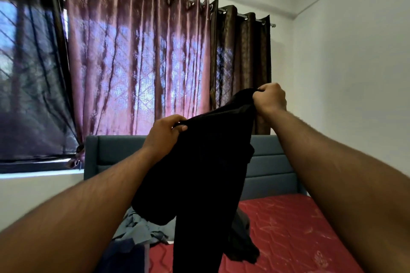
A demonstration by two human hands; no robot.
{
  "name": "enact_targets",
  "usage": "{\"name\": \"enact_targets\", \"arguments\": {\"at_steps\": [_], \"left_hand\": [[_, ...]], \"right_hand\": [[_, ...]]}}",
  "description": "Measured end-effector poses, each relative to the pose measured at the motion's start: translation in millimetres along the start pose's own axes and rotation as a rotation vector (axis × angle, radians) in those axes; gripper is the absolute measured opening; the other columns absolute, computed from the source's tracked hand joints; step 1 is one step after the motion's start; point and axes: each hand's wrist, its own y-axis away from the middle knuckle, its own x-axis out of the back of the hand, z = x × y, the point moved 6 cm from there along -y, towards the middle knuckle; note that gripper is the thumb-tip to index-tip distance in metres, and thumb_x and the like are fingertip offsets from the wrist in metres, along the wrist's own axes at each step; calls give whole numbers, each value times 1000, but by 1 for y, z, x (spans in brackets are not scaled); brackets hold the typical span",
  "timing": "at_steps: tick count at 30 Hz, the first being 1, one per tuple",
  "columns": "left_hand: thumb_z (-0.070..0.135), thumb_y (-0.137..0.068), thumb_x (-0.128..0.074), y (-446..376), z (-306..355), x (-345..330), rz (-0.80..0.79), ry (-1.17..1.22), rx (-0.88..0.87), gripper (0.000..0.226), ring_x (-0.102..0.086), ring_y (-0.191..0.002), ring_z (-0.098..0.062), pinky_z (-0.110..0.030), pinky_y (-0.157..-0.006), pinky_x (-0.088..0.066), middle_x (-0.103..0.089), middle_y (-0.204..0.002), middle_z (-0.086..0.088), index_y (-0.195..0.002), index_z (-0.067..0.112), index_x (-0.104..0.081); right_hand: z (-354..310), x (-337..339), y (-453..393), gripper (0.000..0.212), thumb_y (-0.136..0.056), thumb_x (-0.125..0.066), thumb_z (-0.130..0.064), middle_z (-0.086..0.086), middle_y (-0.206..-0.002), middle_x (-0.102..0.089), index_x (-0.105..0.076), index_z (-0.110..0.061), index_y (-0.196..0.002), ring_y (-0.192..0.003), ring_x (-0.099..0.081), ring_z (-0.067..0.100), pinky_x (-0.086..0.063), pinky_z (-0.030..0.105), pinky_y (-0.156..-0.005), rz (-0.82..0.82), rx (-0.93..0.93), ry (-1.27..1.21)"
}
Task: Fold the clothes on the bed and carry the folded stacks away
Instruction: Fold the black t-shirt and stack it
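Black fabric bunches under my curled fingers: my left hand (165,133) pinches one end of the dark garment's (199,175) top edge, my right hand (271,98) grips the other end, higher and nearer the white wall (355,73). I hold it in the air above the bed, its length hanging past the bottom of view. Below it, a grey-blue heap of clothes (142,228) lies toward the left edge of the red mattress (288,228); the mattress's right side shows bare quilting. A blue headboard (273,168) closes the far edge, maroon curtains (137,57) behind it.
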Motion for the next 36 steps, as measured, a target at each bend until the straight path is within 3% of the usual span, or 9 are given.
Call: {"name": "enact_targets", "arguments": {"at_steps": [6, 10, 13, 17, 21, 25, 28, 33, 36], "left_hand": [[4, -91, -64, -2, -16, -9, -11, 142, 95, 13, -57, -75, 3, 3, -65, -38, -63, -81, 11, -98, 14, -70], [6, -92, -63, -7, -28, -20, -29, 111, 114, 12, -57, -75, 3, 2, -62, -38, -65, -84, 6, -98, 12, -71], [6, -93, -60, -7, -34, -32, -87, 30, 121, 14, -59, -79, -9, -8, -67, -41, -65, -85, 3, -99, 11, -72], [4, -92, -57, -4, -44, -43, -154, -85, 132, 19, -57, -87, -15, -23, -78, -39, -66, -94, -4, -102, 11, -72], [2, -87, -54, 0, -71, -38, -153, -137, 199, 23, -62, -91, -23, -26, -79, -44, -70, -97, -10, -96, 12, -73], [2, -88, -55, 2, -87, -32, -130, -169, 237, 23, -64, -96, -26, -32, -89, -50, -71, -103, -12, -101, 9, -73], [2, -89, -55, 3, -92, -35, -133, -196, 227, 24, -64, -97, -27, -30, -87, -47, -70, -103, -13, -104, 9, -72], [10, -91, -54, 11, -98, -35, -166, -272, 162, 21, -64, -97, -33, -40, -87, -51, -70, -103, -12, -104, 18, -70], [12, -93, -55, 14, -100, -32, -121, -289, 87, 17, -63, -94, -35, -42, -84, -51, -70, -104, -12, -104, 17, -67]], "right_hand": [[26, -45, 17, 10, -86, -54, -11, 12, -83, -62, -63, -13, -84, -61, -58, 25, -51, 31, -55, -287, -372, -495], [45, -59, 75, 41, -81, -53, -63, 1, -84, -62, -64, -24, -88, -77, -58, 19, -44, 30, -65, -523, -554, -761], [83, -97, 155, 73, -65, -39, -90, 2, -63, -60, -64, -23, -73, -52, -57, 17, -40, 27, -63, -777, -775, -827], [105, -143, 230, 79, -63, -51, -77, 7, -89, -69, -65, -17, -114, -69, -67, 23, -54, 36, -66, -1047, -905, -885], [105, -159, 229, 48, -70, -75, -34, 2, -93, -70, -61, -22, -115, -71, -66, 17, -55, 31, -63, -1053, -757, -882], [113, -172, 219, 23, -87, -59, 6, 0, -73, -64, -60, -16, -96, -51, -55, 10, -46, 21, -46, -1003, -664, -703], [128, -180, 205, 23, -93, -46, 1, 9, -76, -60, -62, -13, -84, -52, -53, 15, -47, 23, -45, -817, -654, -462], [122, -154, 129, 35, -79, -52, -14, 13, -109, -68, -67, -19, -109, -99, -64, 36, -51, 38, -81, -503, -24, 515], [110, -134, 91, 28, -72, -53, -12, 13, -91, -70, -69, -17, -95, -83, -68, 34, -56, 37, -78, -489, -21, 500]]}}
